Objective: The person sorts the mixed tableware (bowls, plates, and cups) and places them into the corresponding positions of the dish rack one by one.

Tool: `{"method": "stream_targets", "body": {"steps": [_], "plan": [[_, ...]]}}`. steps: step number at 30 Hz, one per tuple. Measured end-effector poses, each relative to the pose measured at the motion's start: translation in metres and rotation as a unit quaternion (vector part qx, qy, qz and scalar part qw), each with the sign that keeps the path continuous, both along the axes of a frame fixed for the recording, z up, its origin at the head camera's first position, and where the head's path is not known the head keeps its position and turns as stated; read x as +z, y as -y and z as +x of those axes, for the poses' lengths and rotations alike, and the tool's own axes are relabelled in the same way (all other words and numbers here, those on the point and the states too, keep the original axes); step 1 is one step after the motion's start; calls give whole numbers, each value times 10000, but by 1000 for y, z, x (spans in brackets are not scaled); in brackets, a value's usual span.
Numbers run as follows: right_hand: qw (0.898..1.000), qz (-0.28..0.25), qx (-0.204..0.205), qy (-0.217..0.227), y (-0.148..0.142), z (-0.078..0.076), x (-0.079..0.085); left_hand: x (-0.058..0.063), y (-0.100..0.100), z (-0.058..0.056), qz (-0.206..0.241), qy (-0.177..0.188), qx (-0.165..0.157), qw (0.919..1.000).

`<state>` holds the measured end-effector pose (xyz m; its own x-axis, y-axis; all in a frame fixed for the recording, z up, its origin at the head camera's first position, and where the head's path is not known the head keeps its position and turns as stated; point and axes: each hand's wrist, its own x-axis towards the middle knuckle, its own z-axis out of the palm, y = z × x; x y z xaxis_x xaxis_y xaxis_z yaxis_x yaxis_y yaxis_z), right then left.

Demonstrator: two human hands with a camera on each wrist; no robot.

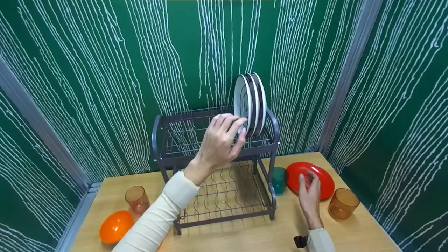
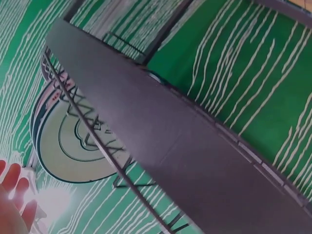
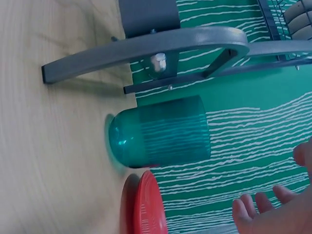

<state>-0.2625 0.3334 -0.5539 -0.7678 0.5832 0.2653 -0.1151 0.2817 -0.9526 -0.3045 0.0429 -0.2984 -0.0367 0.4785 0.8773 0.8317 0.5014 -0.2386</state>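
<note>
Several white-rimmed plates (image 1: 242,94) stand on edge at the right end of the dark dish rack's (image 1: 217,154) upper tier. My left hand (image 1: 221,140) is raised in front of them with loosely bent fingers, overlapping the nearest plate in the head view. In the left wrist view those fingers (image 2: 10,178) appear apart from the plate face (image 2: 73,151). Over a red plate (image 1: 325,176) lying on the table hovers my right hand (image 1: 309,196), thumb and fingers spread, holding nothing. Beside the rack's right leg stands a green tumbler (image 3: 165,134), left of that hand.
An amber tumbler (image 1: 343,204) stands right of the red plate. On the left of the wooden table (image 1: 245,238) are an orange bowl (image 1: 116,226) and a brownish-orange tumbler (image 1: 137,200). Green walls with white streaks surround the table behind and at the sides.
</note>
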Motion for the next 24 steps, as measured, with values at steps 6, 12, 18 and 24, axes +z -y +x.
{"method": "stream_targets", "body": {"steps": [6,12,18,24], "plan": [[9980,-287,-269,496,-11,9,-5,-19,3,9,304,141,-112,9994],[9906,-198,-506,1259,-19,13,-11,-41,4,20,533,300,-262,9978],[9809,-213,-331,1905,-24,14,-19,-67,4,32,767,490,-376,9951],[9792,-163,-220,2011,-27,15,-27,-91,3,41,822,662,-422,9935]]}}
